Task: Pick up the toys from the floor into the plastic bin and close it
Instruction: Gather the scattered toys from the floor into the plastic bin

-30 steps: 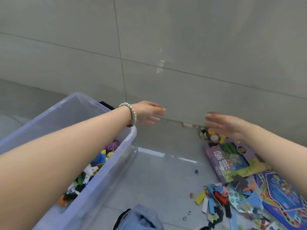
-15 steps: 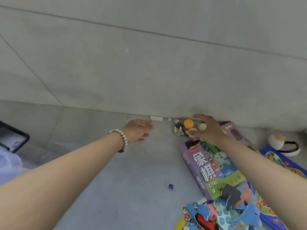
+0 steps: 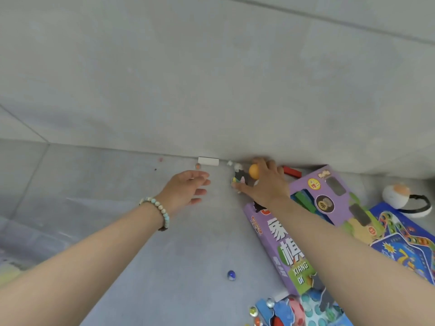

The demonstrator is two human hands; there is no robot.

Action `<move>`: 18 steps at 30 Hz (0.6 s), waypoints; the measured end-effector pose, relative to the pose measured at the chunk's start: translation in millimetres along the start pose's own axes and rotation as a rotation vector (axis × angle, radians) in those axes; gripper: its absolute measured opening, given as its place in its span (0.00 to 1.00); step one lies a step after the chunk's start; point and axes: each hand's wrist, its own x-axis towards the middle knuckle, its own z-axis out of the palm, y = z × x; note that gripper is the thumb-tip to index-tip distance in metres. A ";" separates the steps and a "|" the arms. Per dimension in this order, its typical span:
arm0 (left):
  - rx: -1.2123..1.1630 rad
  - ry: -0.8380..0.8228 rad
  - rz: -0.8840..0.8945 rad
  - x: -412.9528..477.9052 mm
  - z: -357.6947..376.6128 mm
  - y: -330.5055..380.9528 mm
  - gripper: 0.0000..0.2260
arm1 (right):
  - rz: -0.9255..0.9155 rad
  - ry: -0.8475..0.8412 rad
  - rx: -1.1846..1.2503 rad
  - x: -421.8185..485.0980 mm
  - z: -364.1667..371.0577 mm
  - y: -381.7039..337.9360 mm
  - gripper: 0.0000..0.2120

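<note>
My right hand (image 3: 264, 184) lies over a small cluster of toys at the foot of the wall. Its fingers curl around an orange ball (image 3: 254, 171), and a small black and white figure (image 3: 239, 175) stands just left of it. My left hand (image 3: 186, 188), with a bead bracelet on the wrist, hovers open above the floor, below a white block (image 3: 208, 161) and a small orange marble (image 3: 198, 166). A blue marble (image 3: 231, 275) lies alone on the floor nearer to me. The plastic bin is out of view.
A purple game box (image 3: 282, 243) lies under my right forearm, with a blue game board (image 3: 404, 245) to its right. A red block (image 3: 292, 171) rests by the wall. A white ball toy with a black strap (image 3: 400, 198) sits far right. Puzzle pieces and marbles (image 3: 282, 309) pile at the bottom.
My view has swung right, away from the bin, and moved closer to the wall. Both hands reached forward; the right hand has come down over the orange ball and figure.
</note>
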 end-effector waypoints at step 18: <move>-0.030 0.071 -0.052 1.9 -10.4 -20.6 0.08 | -0.122 -0.014 0.219 -3.8 9.6 -5.1 0.16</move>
